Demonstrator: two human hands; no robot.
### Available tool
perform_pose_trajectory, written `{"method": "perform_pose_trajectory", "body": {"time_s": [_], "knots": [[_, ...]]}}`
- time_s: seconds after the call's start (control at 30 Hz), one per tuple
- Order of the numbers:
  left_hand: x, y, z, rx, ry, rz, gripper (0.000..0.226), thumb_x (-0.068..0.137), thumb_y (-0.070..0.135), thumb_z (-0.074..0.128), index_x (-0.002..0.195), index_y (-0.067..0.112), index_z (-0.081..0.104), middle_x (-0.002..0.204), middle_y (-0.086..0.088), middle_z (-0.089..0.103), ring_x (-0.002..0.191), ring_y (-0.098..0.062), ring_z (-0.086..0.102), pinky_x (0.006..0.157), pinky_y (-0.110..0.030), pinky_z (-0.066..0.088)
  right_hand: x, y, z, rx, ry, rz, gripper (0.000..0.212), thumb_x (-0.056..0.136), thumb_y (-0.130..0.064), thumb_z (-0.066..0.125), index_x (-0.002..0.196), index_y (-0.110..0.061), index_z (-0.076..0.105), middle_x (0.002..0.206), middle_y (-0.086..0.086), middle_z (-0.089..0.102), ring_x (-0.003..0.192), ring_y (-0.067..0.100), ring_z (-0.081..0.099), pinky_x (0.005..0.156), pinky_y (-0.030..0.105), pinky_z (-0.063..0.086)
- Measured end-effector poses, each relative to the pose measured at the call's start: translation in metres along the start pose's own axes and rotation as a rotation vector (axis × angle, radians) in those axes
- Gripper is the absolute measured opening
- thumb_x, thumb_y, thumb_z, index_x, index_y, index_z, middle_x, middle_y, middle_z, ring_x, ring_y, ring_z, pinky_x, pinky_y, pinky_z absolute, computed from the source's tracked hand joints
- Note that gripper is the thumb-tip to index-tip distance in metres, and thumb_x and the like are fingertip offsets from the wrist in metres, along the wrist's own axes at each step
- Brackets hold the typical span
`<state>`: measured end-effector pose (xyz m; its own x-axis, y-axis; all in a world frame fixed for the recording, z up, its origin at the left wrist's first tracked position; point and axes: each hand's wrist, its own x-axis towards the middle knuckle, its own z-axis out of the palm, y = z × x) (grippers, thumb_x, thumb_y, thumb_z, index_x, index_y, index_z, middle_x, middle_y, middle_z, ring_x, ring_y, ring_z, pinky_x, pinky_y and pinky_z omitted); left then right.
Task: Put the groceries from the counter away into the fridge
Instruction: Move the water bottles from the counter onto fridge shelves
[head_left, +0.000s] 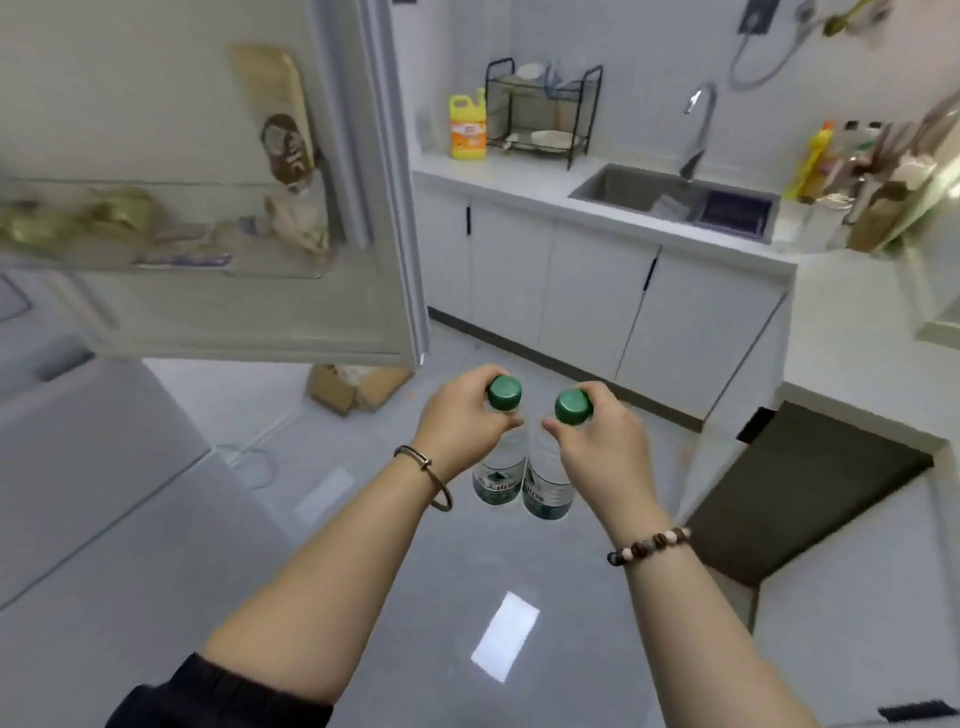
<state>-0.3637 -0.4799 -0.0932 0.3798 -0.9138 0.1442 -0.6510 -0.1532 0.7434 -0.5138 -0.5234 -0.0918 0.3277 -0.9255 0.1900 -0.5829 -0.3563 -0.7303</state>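
Note:
Two clear water bottles with green caps hang upright side by side over the grey floor. My left hand grips the neck of the left bottle, just under its cap. My right hand grips the neck of the right bottle the same way. The open fridge door stands at the upper left, above and left of my hands. Its door shelf holds a brown bottle and several packets, all blurred. The fridge's inside is out of view.
A white counter with a sink, tap, yellow detergent jug and black dish rack runs along the back. Bags and bottles crowd its right end. Cardboard lies on the floor under the door. A dark stool top sits right.

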Motion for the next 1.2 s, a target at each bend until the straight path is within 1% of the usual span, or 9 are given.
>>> {"method": "perform_pose_trajectory", "body": {"time_s": [0.1, 0.2, 0.3, 0.5, 0.67, 0.83, 0.93, 1.07, 1.2], "knots": [[-0.021, -0.022, -0.026, 0.017, 0.122, -0.116, 0.026, 0.076, 0.020, 0.075, 0.097, 0.019, 0.060, 0.093, 0.004, 0.063, 0.090, -0.016, 0.058, 0.084, -0.039, 0.049, 0.006, -0.017, 0.031, 0.017, -0.148, -0.112, 0.026, 0.084, -0.029, 0.069, 0.101, -0.017, 0.054, 0.082, -0.006, 0.055, 0.077, 0.017, 0.051, 0.065, 0.029, 0.038], [-0.049, -0.040, -0.052, 0.017, 0.255, -0.237, 0.026, 0.075, 0.021, 0.075, 0.097, 0.019, 0.061, 0.095, 0.003, 0.065, 0.092, -0.016, 0.058, 0.085, -0.037, 0.049, 0.005, -0.036, 0.061, 0.043, -0.302, -0.209, 0.025, 0.083, -0.028, 0.070, 0.099, -0.016, 0.055, 0.083, -0.005, 0.055, 0.080, 0.019, 0.052, 0.065, 0.031, 0.040], [-0.077, -0.058, -0.074, 0.025, 0.370, -0.352, 0.027, 0.074, 0.023, 0.076, 0.097, 0.023, 0.062, 0.097, 0.007, 0.065, 0.094, -0.014, 0.059, 0.086, -0.035, 0.049, -0.005, -0.057, 0.090, 0.086, -0.400, -0.289, 0.026, 0.082, -0.027, 0.070, 0.101, -0.015, 0.056, 0.087, -0.001, 0.060, 0.085, 0.023, 0.055, 0.066, 0.030, 0.038], [-0.130, -0.093, -0.134, 0.030, 0.616, -0.521, 0.026, 0.073, 0.020, 0.077, 0.094, 0.025, 0.062, 0.093, 0.009, 0.064, 0.092, -0.014, 0.059, 0.084, -0.030, 0.049, -0.034, -0.125, 0.147, 0.148, -0.556, -0.479, 0.034, 0.081, -0.028, 0.072, 0.107, -0.012, 0.057, 0.096, 0.003, 0.065, 0.089, 0.024, 0.058, 0.069, 0.033, 0.043], [-0.158, -0.120, -0.200, 0.073, 0.818, -0.579, 0.031, 0.076, 0.021, 0.076, 0.104, 0.021, 0.063, 0.094, 0.010, 0.062, 0.092, -0.013, 0.057, 0.082, -0.025, 0.046, -0.052, -0.201, 0.197, 0.185, -0.583, -0.605, 0.032, 0.082, -0.026, 0.071, 0.108, -0.013, 0.057, 0.095, 0.002, 0.065, 0.090, 0.023, 0.058, 0.070, 0.031, 0.043], [-0.179, -0.147, -0.283, 0.122, 0.964, -0.546, 0.030, 0.076, 0.019, 0.076, 0.103, 0.020, 0.063, 0.094, 0.008, 0.064, 0.094, -0.015, 0.059, 0.085, -0.030, 0.048, -0.066, -0.289, 0.247, 0.247, -0.583, -0.694, 0.032, 0.083, -0.028, 0.069, 0.110, -0.014, 0.056, 0.097, 0.001, 0.064, 0.090, 0.023, 0.057, 0.073, 0.033, 0.045], [-0.184, -0.157, -0.336, 0.169, 1.030, -0.504, 0.028, 0.076, 0.020, 0.076, 0.101, 0.020, 0.063, 0.092, 0.008, 0.065, 0.093, -0.015, 0.059, 0.084, -0.033, 0.049, -0.072, -0.343, 0.270, 0.316, -0.566, -0.709, 0.032, 0.084, -0.028, 0.069, 0.110, -0.015, 0.055, 0.090, -0.003, 0.059, 0.089, 0.022, 0.056, 0.071, 0.032, 0.042], [-0.180, -0.162, -0.401, 0.268, 1.077, -0.441, 0.026, 0.080, 0.021, 0.073, 0.103, 0.022, 0.060, 0.089, 0.012, 0.060, 0.089, -0.012, 0.055, 0.081, -0.028, 0.046, -0.080, -0.404, 0.293, 0.448, -0.476, -0.725, 0.028, 0.084, -0.024, 0.069, 0.106, -0.013, 0.055, 0.084, -0.006, 0.055, 0.080, 0.020, 0.054, 0.066, 0.030, 0.038], [-0.174, -0.166, -0.448, 0.345, 1.133, -0.346, 0.026, 0.080, 0.022, 0.072, 0.103, 0.021, 0.059, 0.087, 0.011, 0.060, 0.080, -0.013, 0.053, 0.074, -0.028, 0.045, -0.079, -0.451, 0.303, 0.525, -0.379, -0.779, 0.025, 0.085, -0.024, 0.068, 0.105, -0.015, 0.055, 0.082, -0.008, 0.056, 0.078, 0.020, 0.055, 0.068, 0.035, 0.045]]}}
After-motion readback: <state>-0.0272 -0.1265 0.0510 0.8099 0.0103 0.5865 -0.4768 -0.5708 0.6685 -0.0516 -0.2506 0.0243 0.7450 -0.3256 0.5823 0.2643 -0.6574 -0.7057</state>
